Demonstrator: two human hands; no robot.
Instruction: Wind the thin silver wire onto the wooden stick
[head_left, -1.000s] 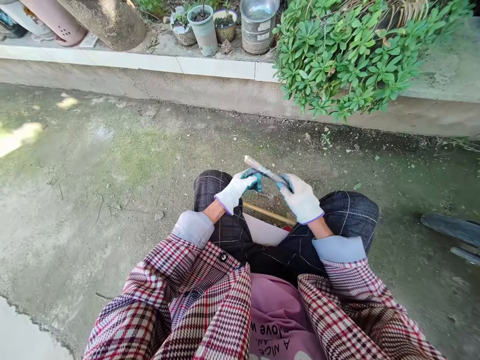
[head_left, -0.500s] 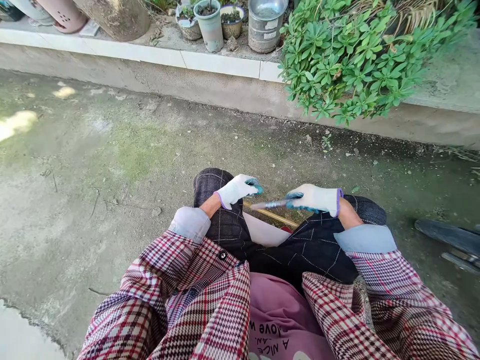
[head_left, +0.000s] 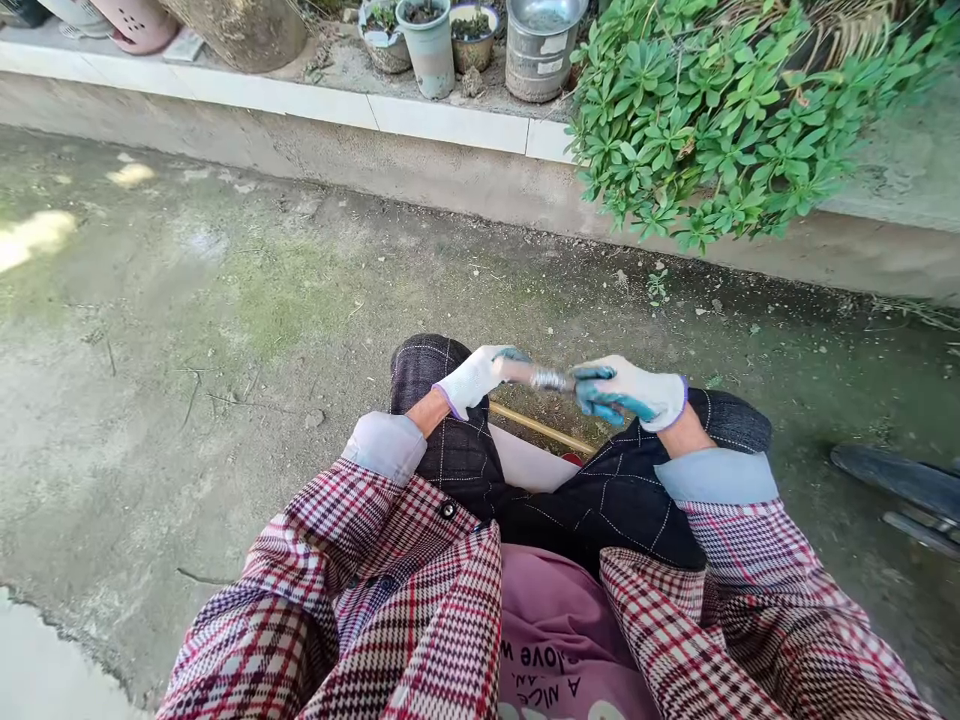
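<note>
Between my hands, above my lap, is a short rod-like tool (head_left: 551, 380) with a brownish left part and a silvery, ridged-looking section; it is blurred and its exact kind is unclear. My left hand (head_left: 481, 376), in a white glove with teal-coated fingers, is closed around the brownish end. At the silvery end is my right hand (head_left: 631, 390), in a matching glove, its fingers and thumb bent about the tip and partly apart. A thin yellowish stick (head_left: 544, 428) lies lower down, between my knees, over a whitish surface (head_left: 531, 462).
A low ledge with white tiles (head_left: 450, 125) runs across the back, bearing several flowerpots (head_left: 429, 50) and a metal pot (head_left: 541, 60). A leafy green shrub (head_left: 705, 130) overhangs it at right. A dark flat object (head_left: 892, 475) lies on the concrete ground (head_left: 285, 300) at right.
The rod-like tool was held in my right hand, pointing left and apart from my left hand. Now my left hand grips its left end, and my right fingers have loosened around the other end.
</note>
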